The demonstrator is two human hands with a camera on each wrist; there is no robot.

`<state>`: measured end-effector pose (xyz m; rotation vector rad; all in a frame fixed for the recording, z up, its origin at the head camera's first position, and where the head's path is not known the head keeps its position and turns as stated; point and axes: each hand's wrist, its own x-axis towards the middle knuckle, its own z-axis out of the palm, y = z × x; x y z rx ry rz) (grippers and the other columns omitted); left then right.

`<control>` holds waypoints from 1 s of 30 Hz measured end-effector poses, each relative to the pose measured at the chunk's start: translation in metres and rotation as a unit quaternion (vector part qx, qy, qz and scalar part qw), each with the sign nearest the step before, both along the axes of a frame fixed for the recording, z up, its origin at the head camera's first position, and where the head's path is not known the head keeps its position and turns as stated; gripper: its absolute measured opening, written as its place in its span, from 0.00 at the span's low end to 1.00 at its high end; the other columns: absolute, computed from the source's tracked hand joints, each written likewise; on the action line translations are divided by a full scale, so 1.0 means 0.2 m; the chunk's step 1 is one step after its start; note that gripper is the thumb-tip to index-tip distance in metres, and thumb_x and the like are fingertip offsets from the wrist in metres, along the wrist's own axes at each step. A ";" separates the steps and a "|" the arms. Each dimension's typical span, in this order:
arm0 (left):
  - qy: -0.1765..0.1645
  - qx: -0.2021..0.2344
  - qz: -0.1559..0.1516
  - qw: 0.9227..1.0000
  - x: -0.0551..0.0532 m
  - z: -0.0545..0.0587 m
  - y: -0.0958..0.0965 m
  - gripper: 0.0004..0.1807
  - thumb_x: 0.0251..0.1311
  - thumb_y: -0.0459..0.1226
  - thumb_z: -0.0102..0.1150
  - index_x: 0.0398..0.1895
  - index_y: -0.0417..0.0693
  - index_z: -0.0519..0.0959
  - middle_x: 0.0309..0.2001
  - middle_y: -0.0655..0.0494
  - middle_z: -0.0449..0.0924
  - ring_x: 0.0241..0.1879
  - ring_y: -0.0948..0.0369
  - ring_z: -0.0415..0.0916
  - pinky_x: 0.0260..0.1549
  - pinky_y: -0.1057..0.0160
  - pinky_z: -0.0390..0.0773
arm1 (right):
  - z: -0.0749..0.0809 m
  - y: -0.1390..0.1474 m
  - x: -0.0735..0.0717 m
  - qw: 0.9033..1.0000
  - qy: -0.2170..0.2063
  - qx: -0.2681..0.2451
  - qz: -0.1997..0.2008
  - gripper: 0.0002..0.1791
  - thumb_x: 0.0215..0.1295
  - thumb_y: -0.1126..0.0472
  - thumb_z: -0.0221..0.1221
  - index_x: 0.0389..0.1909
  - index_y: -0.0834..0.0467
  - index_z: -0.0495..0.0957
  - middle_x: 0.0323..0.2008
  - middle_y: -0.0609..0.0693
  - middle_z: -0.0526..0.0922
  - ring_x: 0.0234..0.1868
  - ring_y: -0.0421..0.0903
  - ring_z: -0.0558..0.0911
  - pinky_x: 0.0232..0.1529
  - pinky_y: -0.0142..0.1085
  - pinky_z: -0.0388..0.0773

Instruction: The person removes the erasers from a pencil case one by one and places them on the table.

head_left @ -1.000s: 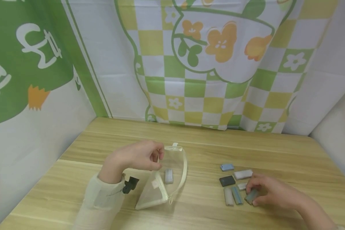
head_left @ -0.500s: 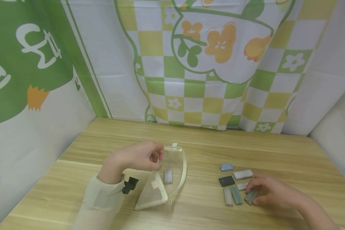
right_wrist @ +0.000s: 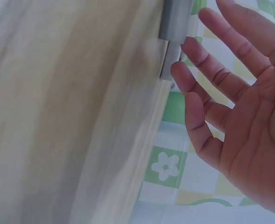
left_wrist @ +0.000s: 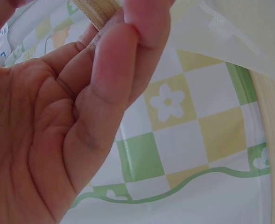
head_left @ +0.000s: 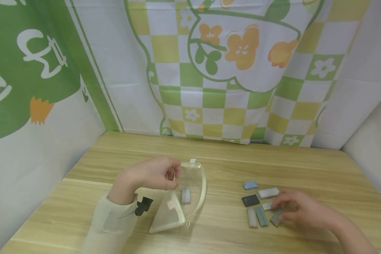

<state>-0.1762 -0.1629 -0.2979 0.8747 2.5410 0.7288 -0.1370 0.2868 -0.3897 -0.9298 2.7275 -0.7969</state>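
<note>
My left hand (head_left: 157,173) pinches the rim of a cream mesh zip bag (head_left: 168,217), holding its mouth apart. A pale grey block (head_left: 186,195) shows inside the bag. In the left wrist view, the zip edge (left_wrist: 97,11) runs between the fingers of the left hand (left_wrist: 58,130). On the right, my right hand (head_left: 304,210) hovers over a small grey-green block (head_left: 276,218), fingers loosely bent. The right wrist view has that hand (right_wrist: 254,126) with its fingers spread beside a grey block (right_wrist: 175,18); the thumb is out of view.
Close by on the wooden table (head_left: 222,225) lie a blue block (head_left: 250,185), a black one (head_left: 250,200), a white one (head_left: 268,193), a small pale one (head_left: 267,206), a beige one (head_left: 252,217) and a blue-green one (head_left: 261,216). A patterned curtain (head_left: 212,95) hangs behind.
My right hand has lifted slightly off the grey-green block, its thumb shifting up and away from it. The left hand and the bag stay where they were.
</note>
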 end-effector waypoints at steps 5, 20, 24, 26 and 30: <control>0.009 -0.001 -0.004 1.000 0.00 -0.01 0.00 0.07 0.53 0.33 0.60 0.35 0.49 0.74 0.25 0.60 0.74 0.25 0.65 0.69 0.25 0.67 0.72 | 0.02 -0.01 -0.01 0.999 0.018 -0.043 0.028 0.13 0.61 0.58 0.66 0.46 0.48 0.82 0.42 0.41 0.81 0.46 0.31 0.77 0.41 0.30 0.76; 0.012 -0.004 -0.005 1.000 0.00 0.00 0.01 0.07 0.53 0.32 0.60 0.35 0.48 0.75 0.24 0.61 0.74 0.24 0.66 0.69 0.25 0.68 0.71 | 0.10 -0.14 -0.06 0.996 0.005 -0.078 0.035 0.13 0.63 0.58 0.65 0.48 0.52 0.81 0.42 0.45 0.81 0.44 0.34 0.75 0.38 0.32 0.77; 0.014 -0.004 -0.005 1.000 0.00 0.00 0.01 0.07 0.52 0.32 0.60 0.35 0.48 0.75 0.24 0.61 0.74 0.24 0.66 0.69 0.25 0.68 0.71 | 0.11 -0.18 -0.07 0.996 -0.003 -0.080 0.042 0.13 0.64 0.56 0.64 0.49 0.52 0.81 0.43 0.46 0.81 0.44 0.36 0.75 0.38 0.32 0.78; 0.015 -0.005 -0.005 1.000 0.00 0.00 0.01 0.08 0.52 0.32 0.60 0.36 0.48 0.75 0.24 0.61 0.74 0.24 0.66 0.69 0.25 0.68 0.71 | 0.12 -0.20 -0.07 0.996 -0.011 -0.077 0.040 0.13 0.65 0.55 0.63 0.49 0.52 0.82 0.43 0.47 0.81 0.44 0.38 0.74 0.37 0.31 0.77; 0.015 -0.005 -0.005 1.000 0.00 0.00 0.01 0.08 0.53 0.32 0.60 0.36 0.46 0.75 0.24 0.61 0.74 0.24 0.66 0.69 0.25 0.68 0.71 | 0.14 -0.24 -0.08 0.997 -0.031 -0.064 0.027 0.13 0.67 0.52 0.62 0.49 0.51 0.81 0.46 0.46 0.80 0.46 0.40 0.76 0.39 0.35 0.78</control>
